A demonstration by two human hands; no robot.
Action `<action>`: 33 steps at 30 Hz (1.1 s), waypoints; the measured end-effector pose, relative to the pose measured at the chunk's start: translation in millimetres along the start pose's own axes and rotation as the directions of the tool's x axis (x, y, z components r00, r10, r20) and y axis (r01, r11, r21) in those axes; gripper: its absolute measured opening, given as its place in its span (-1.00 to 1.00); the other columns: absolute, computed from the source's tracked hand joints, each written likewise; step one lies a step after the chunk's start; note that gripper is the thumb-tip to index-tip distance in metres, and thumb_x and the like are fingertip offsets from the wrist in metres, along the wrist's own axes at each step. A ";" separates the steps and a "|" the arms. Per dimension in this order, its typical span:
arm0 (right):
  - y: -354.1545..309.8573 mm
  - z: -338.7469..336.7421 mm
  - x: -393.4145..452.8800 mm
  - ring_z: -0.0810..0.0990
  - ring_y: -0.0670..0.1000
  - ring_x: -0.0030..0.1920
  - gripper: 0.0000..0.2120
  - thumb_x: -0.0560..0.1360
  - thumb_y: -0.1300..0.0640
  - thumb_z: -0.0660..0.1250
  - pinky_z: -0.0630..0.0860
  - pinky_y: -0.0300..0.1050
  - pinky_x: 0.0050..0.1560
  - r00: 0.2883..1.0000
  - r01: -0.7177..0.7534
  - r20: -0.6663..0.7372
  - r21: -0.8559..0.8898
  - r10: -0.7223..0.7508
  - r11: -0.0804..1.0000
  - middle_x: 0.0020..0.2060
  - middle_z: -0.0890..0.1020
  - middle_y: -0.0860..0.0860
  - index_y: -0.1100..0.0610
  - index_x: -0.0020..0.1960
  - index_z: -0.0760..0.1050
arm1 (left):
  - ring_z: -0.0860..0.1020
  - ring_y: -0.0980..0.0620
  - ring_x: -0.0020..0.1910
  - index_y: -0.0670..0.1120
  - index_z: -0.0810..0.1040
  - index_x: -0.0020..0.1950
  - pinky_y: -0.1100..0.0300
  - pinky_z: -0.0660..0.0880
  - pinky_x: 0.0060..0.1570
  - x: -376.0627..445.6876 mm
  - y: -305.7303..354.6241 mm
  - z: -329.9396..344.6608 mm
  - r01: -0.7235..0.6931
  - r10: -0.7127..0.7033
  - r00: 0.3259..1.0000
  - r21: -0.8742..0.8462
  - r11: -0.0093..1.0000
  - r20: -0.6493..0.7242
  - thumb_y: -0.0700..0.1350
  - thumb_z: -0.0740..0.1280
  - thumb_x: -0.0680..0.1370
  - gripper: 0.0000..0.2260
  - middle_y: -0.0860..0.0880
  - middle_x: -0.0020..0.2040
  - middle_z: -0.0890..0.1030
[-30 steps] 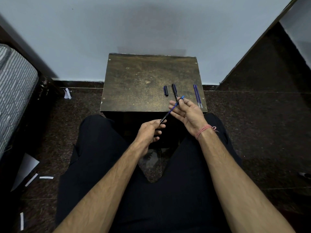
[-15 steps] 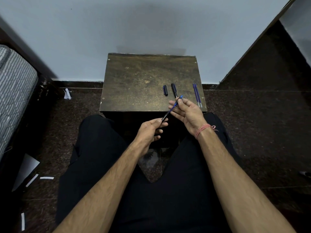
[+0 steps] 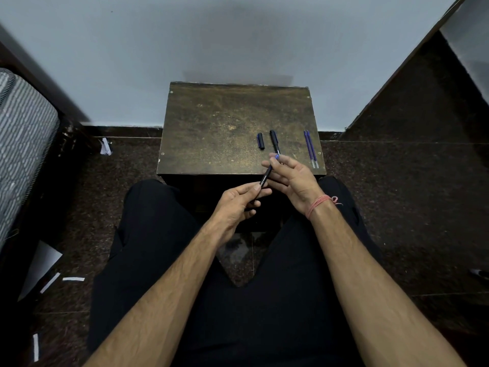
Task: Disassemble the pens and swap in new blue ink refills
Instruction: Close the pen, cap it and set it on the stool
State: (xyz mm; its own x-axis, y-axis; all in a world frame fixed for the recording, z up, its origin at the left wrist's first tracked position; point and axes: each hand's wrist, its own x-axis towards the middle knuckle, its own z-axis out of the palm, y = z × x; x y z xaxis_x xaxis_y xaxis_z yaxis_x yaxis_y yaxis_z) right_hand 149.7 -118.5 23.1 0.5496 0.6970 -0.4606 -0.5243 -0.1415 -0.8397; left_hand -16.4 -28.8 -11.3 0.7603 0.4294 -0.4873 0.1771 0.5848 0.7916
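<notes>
Gripping the barrel [image 3: 265,178] in my left hand [image 3: 238,201], right hand [image 3: 291,178] apparently pinching the refill [image 3: 276,156] end: off-axis pushing could bend it.

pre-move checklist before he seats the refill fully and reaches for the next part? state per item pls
1. Left hand grips the black pen barrel at its lower end: ok.
2. Right hand pinches the blue refill end sticking out of the barrel top: ok.
3. Refill fully seated: not ok, a short blue stub shows above the barrel.
4. Spare blue refills within reach, lying side by side near the right edge of the small table: ok.
5. Loose cap and second black pen lie on the table, apart from each other: ok.
6. Tip section of the held pen: cannot tell, hidden in the left hand.
</notes>
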 end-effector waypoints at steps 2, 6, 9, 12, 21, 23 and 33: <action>-2.2 -2.1 0.8 0.78 0.02 0.13 -0.82 0.69 0.20 0.40 0.70 -0.10 0.10 1.000 0.005 0.019 0.030 -0.005 1.000 0.13 0.80 0.08 0.11 0.27 0.66 | 0.62 0.25 -0.16 0.01 0.76 0.31 0.37 0.54 -0.13 -0.2 -0.8 0.8 0.005 -0.005 1.000 0.004 1.000 0.012 0.04 0.43 0.71 -0.77 -0.01 0.24 0.80; -0.9 -0.6 -0.9 0.78 -0.06 -0.04 -0.80 0.49 0.13 0.60 0.68 -0.09 0.06 0.999 0.029 -0.037 -0.005 -0.029 1.000 -0.11 0.79 0.00 0.10 0.06 0.66 | 0.63 0.25 -0.12 0.05 0.76 0.32 0.35 0.53 -0.11 -1.1 -1.8 1.4 -0.003 0.003 1.000 0.001 1.000 0.019 0.03 0.48 0.68 -0.76 0.01 0.26 0.79; -0.9 2.9 -1.6 0.77 -0.02 -0.07 -0.65 0.39 -0.11 0.62 0.69 -0.02 0.08 0.996 0.023 -0.080 -0.055 -0.028 0.998 -0.15 0.77 -0.03 0.06 -0.01 0.60 | 0.64 0.25 -0.13 0.05 0.75 0.35 0.35 0.54 -0.11 0.2 -0.9 1.3 -0.009 0.010 1.000 -0.010 1.000 0.020 0.02 0.49 0.67 -0.75 0.01 0.26 0.79; -3.4 3.4 -0.6 0.79 0.03 0.13 -0.60 0.61 -0.16 0.43 0.72 -0.03 0.13 1.000 -0.002 0.001 0.021 0.002 1.000 0.16 0.79 0.06 0.11 0.28 0.64 | 0.61 0.25 -0.17 0.03 0.75 0.34 0.38 0.52 -0.16 1.6 -2.1 0.9 -0.004 0.004 1.000 -0.011 1.000 0.015 0.03 0.46 0.69 -0.75 0.01 0.26 0.79; -3.3 1.2 -1.3 0.74 -0.07 -0.08 -0.76 0.57 -0.12 0.52 0.68 -0.08 0.07 0.996 0.043 -0.085 0.007 -0.043 0.999 -0.07 0.77 -0.02 0.05 0.02 0.64 | 0.55 0.24 -0.24 0.05 0.77 0.32 0.38 0.47 -0.21 2.6 -3.5 0.2 -0.012 0.012 0.999 -0.010 1.000 0.047 0.06 0.44 0.70 -0.76 0.00 0.26 0.79; -3.4 1.4 -0.6 0.76 -0.06 0.05 -0.74 0.69 -0.06 0.38 0.70 -0.10 0.10 0.999 0.037 -0.012 0.029 -0.036 0.999 0.12 0.79 0.03 0.09 0.23 0.67 | 0.51 0.23 -0.26 0.04 0.78 0.29 0.38 0.44 -0.24 4.1 -3.0 0.6 -0.002 0.003 0.999 -0.028 1.000 0.035 0.05 0.43 0.71 -0.78 0.01 0.23 0.80; -3.5 3.9 -1.2 0.77 -0.03 0.06 -0.70 0.72 -0.07 0.34 0.70 -0.10 0.07 0.999 0.035 0.009 0.021 -0.035 0.999 0.14 0.79 0.05 0.12 0.27 0.66 | 0.53 0.24 -0.29 0.03 0.78 0.29 0.38 0.44 -0.25 3.5 -3.8 2.1 -0.017 0.019 0.999 -0.050 0.999 0.037 0.01 0.42 0.71 -0.79 0.02 0.18 0.80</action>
State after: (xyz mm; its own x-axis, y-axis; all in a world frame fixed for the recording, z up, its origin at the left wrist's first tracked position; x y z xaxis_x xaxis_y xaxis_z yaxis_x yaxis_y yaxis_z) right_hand 148.4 -116.1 27.7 0.5617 0.7080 -0.4281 -0.5183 -0.1022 -0.8491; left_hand -13.0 -30.9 -15.3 0.7863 0.4146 -0.4582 0.1326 0.6110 0.7804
